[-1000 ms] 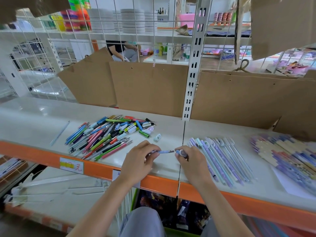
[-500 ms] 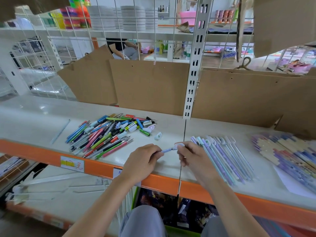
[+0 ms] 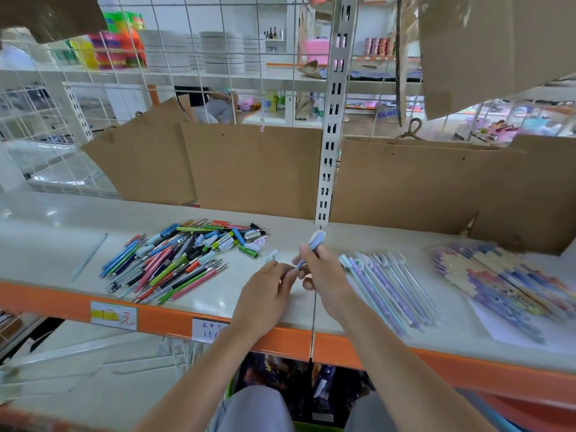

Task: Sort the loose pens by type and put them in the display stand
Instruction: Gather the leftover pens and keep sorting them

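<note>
Two hands are working one pen [image 3: 307, 254] just above the shelf [image 3: 62, 244], between the mixed pile [image 3: 184, 260] and the pastel row [image 3: 389, 288]. The right hand [image 3: 324, 275] is gripping the pen around its upper barrel, fingers curled on it, with the pale cap [image 3: 317, 237] sticking out above the fist. The left hand [image 3: 268, 294] is pinching the pen's lower end between thumb and fingertips; whether it is pushing a part on or only steadying the tip is too blurred to tell.

The pen looks like the capped pastel kind, so it probably belongs with the row on the right. To do this well, the person should be keeping the barrel straight between both hands and pressing along its length, not sideways, since a thin barrel bends easily. A loose cap [image 3: 273, 255] is lying just beside the left hand's fingers and could get knocked toward the pile.

When laying the pen down, matching the caps' direction in the row will keep the type easy to gather. No display stand is showing here, so most of the sorting is likely remaining.
</note>
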Motion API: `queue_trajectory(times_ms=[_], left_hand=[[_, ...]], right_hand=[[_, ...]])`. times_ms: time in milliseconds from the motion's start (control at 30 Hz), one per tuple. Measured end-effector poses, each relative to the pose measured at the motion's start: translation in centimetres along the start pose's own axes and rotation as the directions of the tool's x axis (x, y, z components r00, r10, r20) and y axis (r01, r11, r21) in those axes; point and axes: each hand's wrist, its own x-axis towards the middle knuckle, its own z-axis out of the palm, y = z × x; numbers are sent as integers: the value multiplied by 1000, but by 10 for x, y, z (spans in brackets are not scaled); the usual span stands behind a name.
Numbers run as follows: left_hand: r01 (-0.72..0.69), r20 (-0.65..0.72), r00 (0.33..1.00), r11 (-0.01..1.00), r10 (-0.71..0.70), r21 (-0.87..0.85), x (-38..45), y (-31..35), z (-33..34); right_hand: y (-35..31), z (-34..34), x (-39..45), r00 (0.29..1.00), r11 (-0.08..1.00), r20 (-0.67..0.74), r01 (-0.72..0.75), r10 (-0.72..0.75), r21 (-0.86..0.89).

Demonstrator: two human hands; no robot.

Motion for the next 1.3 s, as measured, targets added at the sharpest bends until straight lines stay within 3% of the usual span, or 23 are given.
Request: queue_trajectory(times_ms=[67,100,167,233,367,733,833,1000,1100,1233,1300], left_hand=[[26,47,999,1000,-26,3,-2,1,-1],[38,61,997,999,-39,20,-3,1,-2],[35,82,996,993,-44,109,-3,3,0],[10,101,994,982,-30,190,-4,6,1],[39,108,992,982,-60,186,-5,5,0],[17,95,995,976,-38,217,-5,4,3],[19,75,996,976,-37,217,-6,3,3],[75,32,996,980,-82,185,-5,0,-11],[117,-5,993,972,-118,202,-8,-16,-29],[175,-91,984,938,-154,300,-19,-51,-60],[219,-174,971,907,-166,358,-21,-67,-76]], right_hand=[[-8,-13,10,996,910,13,82,-84,-405],[-10,-19,14,995,774,49,96,-84,-626],[-5,-26,17,997,470,77,75,-15,-879],[-2,-29,12,997,297,70,63,12,-953],[7,-45,1,988,113,106,119,-109,-987],[4,-128,-11,981,130,-133,-115,-142,-985],[4,-114,-9,985,111,-51,-33,-163,-993],[6,-52,-16,979,214,99,137,-179,-967],[15,-15,-13,963,186,220,248,-158,-951],[22,17,-11,964,271,240,264,-117,-926],[28,20,-9,961,234,251,273,-118,-933]])
